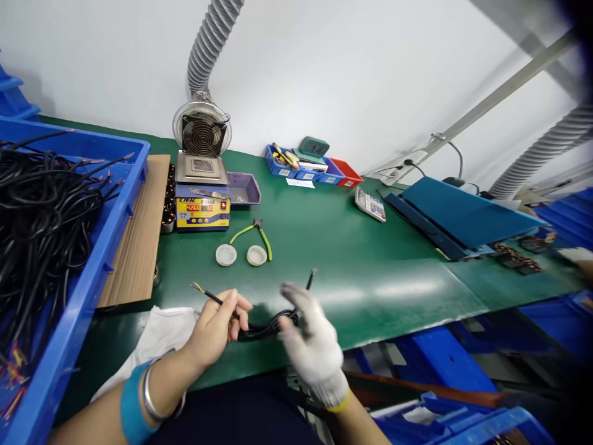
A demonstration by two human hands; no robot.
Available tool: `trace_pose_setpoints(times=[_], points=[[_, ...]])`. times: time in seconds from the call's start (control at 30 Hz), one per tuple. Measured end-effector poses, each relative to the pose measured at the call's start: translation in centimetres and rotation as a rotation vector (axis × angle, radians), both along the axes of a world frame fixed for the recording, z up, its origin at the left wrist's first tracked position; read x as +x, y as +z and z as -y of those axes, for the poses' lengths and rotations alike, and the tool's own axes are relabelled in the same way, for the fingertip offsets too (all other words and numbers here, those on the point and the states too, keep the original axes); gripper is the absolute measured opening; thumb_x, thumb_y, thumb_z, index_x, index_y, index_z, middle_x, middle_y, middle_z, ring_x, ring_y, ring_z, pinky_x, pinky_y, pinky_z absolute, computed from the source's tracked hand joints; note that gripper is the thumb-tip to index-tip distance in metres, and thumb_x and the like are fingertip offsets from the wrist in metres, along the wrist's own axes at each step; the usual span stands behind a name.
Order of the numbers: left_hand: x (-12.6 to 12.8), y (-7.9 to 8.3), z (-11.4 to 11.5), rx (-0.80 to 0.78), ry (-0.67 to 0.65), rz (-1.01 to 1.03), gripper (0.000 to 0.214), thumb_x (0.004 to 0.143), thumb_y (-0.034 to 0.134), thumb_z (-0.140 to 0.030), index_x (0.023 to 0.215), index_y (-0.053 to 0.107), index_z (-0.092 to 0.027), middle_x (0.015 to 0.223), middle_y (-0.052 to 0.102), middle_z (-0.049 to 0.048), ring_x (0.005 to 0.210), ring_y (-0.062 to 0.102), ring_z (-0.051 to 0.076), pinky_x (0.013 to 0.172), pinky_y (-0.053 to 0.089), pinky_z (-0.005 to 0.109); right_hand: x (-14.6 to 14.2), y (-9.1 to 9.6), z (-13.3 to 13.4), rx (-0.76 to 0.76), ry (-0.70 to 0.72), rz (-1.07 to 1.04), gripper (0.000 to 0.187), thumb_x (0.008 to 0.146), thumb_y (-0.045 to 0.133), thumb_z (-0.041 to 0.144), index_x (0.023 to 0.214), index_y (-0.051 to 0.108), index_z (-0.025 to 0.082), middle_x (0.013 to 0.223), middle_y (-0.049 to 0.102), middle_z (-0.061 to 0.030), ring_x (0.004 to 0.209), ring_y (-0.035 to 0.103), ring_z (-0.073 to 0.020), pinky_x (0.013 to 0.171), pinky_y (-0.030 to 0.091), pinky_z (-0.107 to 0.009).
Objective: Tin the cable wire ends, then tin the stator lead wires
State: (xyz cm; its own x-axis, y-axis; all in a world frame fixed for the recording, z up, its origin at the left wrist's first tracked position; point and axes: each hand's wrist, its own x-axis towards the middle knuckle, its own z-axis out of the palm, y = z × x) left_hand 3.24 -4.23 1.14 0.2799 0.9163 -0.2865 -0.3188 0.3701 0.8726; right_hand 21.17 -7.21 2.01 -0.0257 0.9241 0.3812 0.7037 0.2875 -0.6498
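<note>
Cable [264, 330] at near side of counter [301, 232], loosely coiled between hands. Left hand [214, 330], bare, pinching cable near one end; coloured wires [198, 287] poke out to left. Right hand [317, 346], gloved and blurred, thumb and fingers spread by coil; firm hold not shown. Done, apparently: jacket off left end; far end [314, 271] also looks exposed. Left: no tie visible around coil; many cables [46, 210] lie in blue box [115, 233] at left. Pliers [257, 223] idle beyond hands.
</note>
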Motion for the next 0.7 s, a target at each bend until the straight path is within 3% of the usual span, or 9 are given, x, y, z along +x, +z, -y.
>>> trace_pose_setpoints(times=[0.03, 0.1, 0.23, 0.43, 0.7], points=[[0.1, 0.0, 0.0, 0.006, 0.003, -0.019, 0.049, 0.078, 0.049, -0.061, 0.075, 0.059, -0.012, 0.055, 0.056, -0.0003, 0.039, 0.043, 0.005, 0.038, 0.029, 0.017, -1.2, 0.6, -0.2, -0.064, 0.133, 0.053, 0.041, 0.080, 0.054, 0.023, 0.122, 0.052, 0.020, 0.123, 0.055, -0.0090, 0.115, 0.051, -0.0210, 0.099, 0.041, -0.036], [0.1, -0.1, -0.2, 0.011, 0.053, -0.041, 0.049, 0.077, 0.050, -0.061, 0.072, 0.058, -0.013, 0.057, 0.057, 0.0000, 0.039, 0.044, 0.005, 0.037, 0.029, 0.017, -3.3, 1.2, -0.7, -0.220, 0.258, 0.086, 0.047, 0.081, 0.054, 0.022, 0.127, 0.048, 0.023, 0.120, 0.058, -0.0058, 0.109, 0.055, -0.0185, 0.094, 0.044, -0.032], [-0.3, 0.1, -0.4, 0.027, 0.221, 0.020, 0.038, 0.076, 0.059, -0.051, 0.078, 0.058, -0.014, 0.066, 0.060, -0.0003, 0.043, 0.049, 0.006, 0.040, 0.039, 0.018, -4.7, 0.5, -1.0, -0.454, 0.245, 0.032, 0.034, 0.087, 0.045, 0.026, 0.121, 0.054, 0.027, 0.105, 0.066, -0.0008, 0.095, 0.062, -0.0152, 0.080, 0.048, -0.025], [-0.9, 0.4, -0.6, 0.062, 0.357, 0.148, 0.025, 0.079, 0.061, -0.037, 0.091, 0.058, -0.016, 0.079, 0.066, 0.0022, 0.055, 0.056, 0.008, 0.052, 0.048, 0.021, -3.7, -0.3, -0.1, -0.537, 0.203, 0.022, 0.026, 0.088, 0.044, 0.029, 0.108, 0.061, 0.027, 0.082, 0.068, 0.0016, 0.079, 0.062, -0.0126, 0.064, 0.043, -0.020], [-1.0, 0.3, -1.0, 0.062, 0.387, 0.100, 0.022, 0.072, 0.070, -0.034, 0.077, 0.059, -0.015, 0.077, 0.066, 0.0004, 0.051, 0.053, 0.006, 0.052, 0.047, 0.019, -3.5, 0.0, -0.3, -0.580, 0.260, 0.110, 0.023, 0.087, 0.046, 0.030, 0.102, 0.064, 0.026, 0.080, 0.067, 0.0020, 0.067, 0.059, -0.0103, 0.056, 0.036, -0.019]])
